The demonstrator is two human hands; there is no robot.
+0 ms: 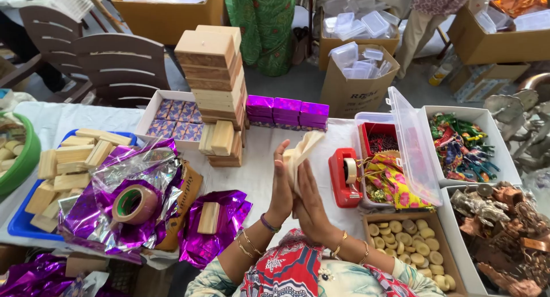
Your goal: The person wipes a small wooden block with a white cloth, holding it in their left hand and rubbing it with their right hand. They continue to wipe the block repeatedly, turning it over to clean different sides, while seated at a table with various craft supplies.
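Both hands flat around a pale wooden block.

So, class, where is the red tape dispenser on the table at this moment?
In the head view, the red tape dispenser sits right of centre on the white table, just beyond the right hand, against the clear plastic box.

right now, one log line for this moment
left hand | pressed with right hand around cream paper-wrapped block | above table | red tape dispenser beside
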